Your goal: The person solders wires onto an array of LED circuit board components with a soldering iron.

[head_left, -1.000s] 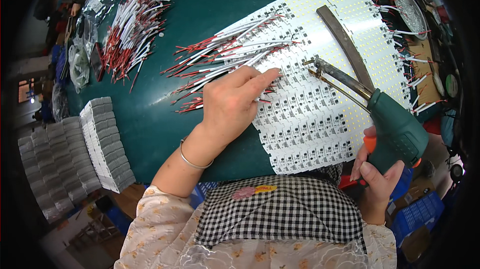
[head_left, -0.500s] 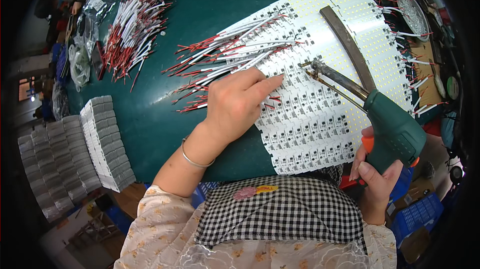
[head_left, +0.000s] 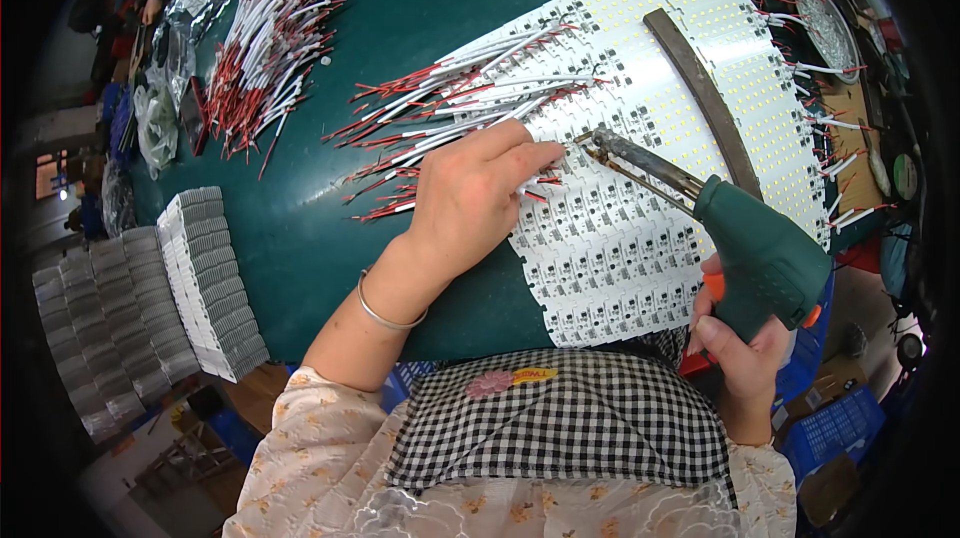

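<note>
My left hand (head_left: 470,193) is closed over the near edge of a white circuit-board sheet (head_left: 625,283), its index finger stretched toward the small pads. Red-and-white wires (head_left: 537,188) poke out from under its fingers; the fingertips partly hide what they pinch. In my right hand (head_left: 740,353) is a green soldering gun (head_left: 765,248) with an orange trigger, gripped by its handle. The gun's hot tip sits just right of my left index finger, over the board. More wires (head_left: 470,88) lie with one end on the board, above my left hand.
A dark curved bar (head_left: 705,103) lies across the board sheet. At the upper left is a heap of red-and-white wires (head_left: 280,48). Stacked board strips (head_left: 210,283) stand at the left. A round dish (head_left: 825,23) and wired board ends line the right side.
The soldering gun and my right hand have moved left, bringing the tip close to my left index finger. My left hand has shifted only slightly.
</note>
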